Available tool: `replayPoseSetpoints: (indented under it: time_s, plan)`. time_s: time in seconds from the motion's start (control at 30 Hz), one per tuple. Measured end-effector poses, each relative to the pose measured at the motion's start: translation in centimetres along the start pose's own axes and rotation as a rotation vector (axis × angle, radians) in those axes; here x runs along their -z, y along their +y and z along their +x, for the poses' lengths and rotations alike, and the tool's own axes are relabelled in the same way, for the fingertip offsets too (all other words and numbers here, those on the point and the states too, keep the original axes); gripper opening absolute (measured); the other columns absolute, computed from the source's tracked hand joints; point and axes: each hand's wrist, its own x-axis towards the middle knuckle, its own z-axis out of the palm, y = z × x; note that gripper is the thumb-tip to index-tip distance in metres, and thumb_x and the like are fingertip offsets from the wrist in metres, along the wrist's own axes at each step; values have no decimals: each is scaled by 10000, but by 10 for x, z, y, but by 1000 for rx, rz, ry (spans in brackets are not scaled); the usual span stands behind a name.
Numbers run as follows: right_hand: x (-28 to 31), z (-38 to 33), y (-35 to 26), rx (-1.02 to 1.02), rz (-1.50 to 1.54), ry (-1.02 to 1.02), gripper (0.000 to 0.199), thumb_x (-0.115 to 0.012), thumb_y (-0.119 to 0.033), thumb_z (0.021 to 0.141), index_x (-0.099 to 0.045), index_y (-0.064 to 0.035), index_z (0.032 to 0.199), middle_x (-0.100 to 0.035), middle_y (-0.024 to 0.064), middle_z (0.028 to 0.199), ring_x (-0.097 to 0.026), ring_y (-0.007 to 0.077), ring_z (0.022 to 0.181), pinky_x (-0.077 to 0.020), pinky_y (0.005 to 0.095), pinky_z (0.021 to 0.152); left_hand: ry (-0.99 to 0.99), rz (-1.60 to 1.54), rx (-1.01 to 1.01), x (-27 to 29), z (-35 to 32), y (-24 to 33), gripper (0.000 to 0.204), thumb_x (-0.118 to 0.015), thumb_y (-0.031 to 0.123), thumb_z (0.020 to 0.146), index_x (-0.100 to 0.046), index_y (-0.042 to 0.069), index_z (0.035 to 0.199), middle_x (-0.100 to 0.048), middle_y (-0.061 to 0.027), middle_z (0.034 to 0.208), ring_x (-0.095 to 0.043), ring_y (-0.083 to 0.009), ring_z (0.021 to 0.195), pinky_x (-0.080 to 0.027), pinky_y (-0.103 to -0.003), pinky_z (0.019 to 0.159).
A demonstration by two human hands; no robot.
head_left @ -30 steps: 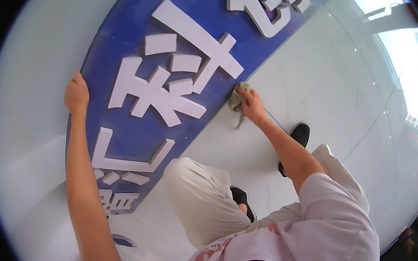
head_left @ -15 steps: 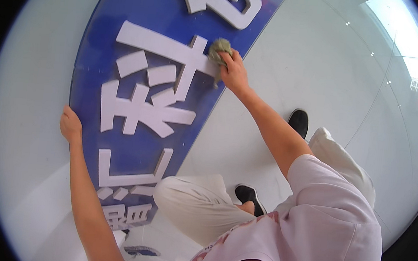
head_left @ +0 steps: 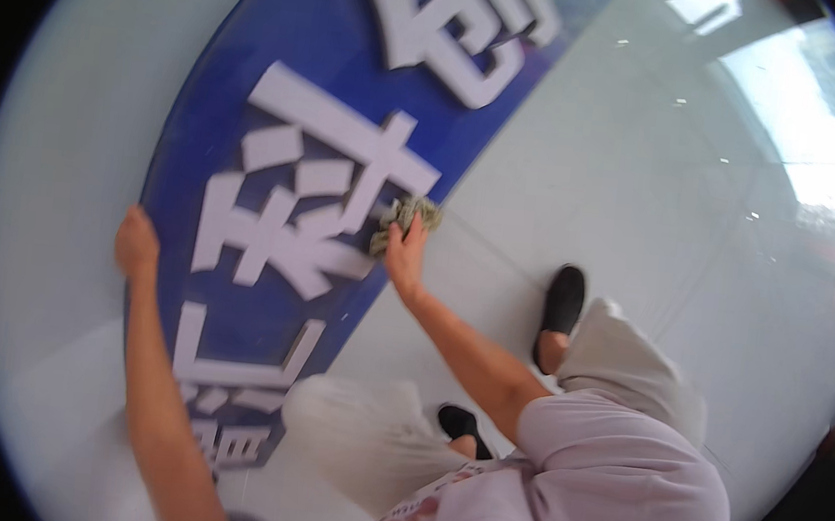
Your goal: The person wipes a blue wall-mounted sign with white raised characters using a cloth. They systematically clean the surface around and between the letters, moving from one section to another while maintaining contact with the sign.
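Long blue panel (head_left: 188,138) with thick white raised characters (head_left: 349,131) lies ahead-left of the person, its straight right edge bordering the glossy pale tiled floor (head_left: 566,174). Right hand (head_left: 405,254) bends its fingers closed over a crumpled grey-green cloth (head_left: 417,208), held at that edge beside the white strokes; left hand (head_left: 138,244) sits at the opposite, curved edge, presumably steadying the panel, fingertips hidden, so cannot tell how far closed.
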Motion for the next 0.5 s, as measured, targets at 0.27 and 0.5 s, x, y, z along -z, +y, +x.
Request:
replayPoseSetpoints:
  time_s: [0.27,0.5]
  plan:
    - [26,13,-20,448,-482,-115,600,-624,-84,879,-447,-203,1439,-502,183,1267,-549,393,1093,-473,426,936,-75,-162,259,70,-18,59,699,-237,486,973,-710,-28,999,-693,-231,1065,-630,-458,996,-486,-501,896]
    - [71,17,6,51,-506,-174,534,-603,-63,887,-522,-245,1382,-564,147,1184,-595,355,1065,-514,425,860,-85,-183,253,65,-17,58,700,-246,498,975,-707,-29,1002,-692,-240,1055,-622,-464,1020,-477,-507,912]
